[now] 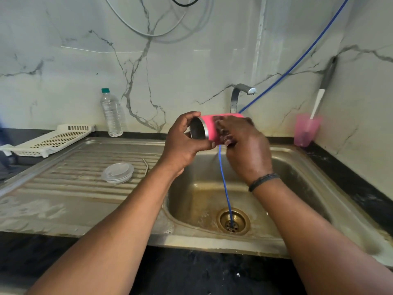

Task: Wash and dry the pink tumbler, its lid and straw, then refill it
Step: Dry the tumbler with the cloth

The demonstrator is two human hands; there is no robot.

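Two bare forearms are seen reaching in from the lower edge, over a dark counter (42, 248) into which a steel sink (297, 167) with a ribbed draining board (63, 177) is set. Above the basin the pink tumbler (209, 126) is held on its side, with its steel-rimmed mouth turned to the left. The rim end is gripped by the left hand (182, 143), thumb over the top and fingers curled beneath. The right hand (244, 143), with a dark band at the wrist, is laid over the pink body; its fingers are blurred, and it cannot be told whether something is held under them.

On the draining board a clear lid (117, 173) is lying flat, and just to its right a bent metal straw (146, 166) is partly hidden by the left forearm. A white perforated tray (53, 140) is resting at the board's far left, and a clear water bottle (111, 112) with a green cap is standing upright against the marbled wall (63, 71).

A curved tap (240, 94) is mounted behind the tumbler. A blue tube (225, 184) is run down from the upper right, behind the hands, into the drain (232, 221). At the right corner a pink cup (306, 130) holding a white-handled tool is blurred. Looped grey cables are cut off at the top edge.
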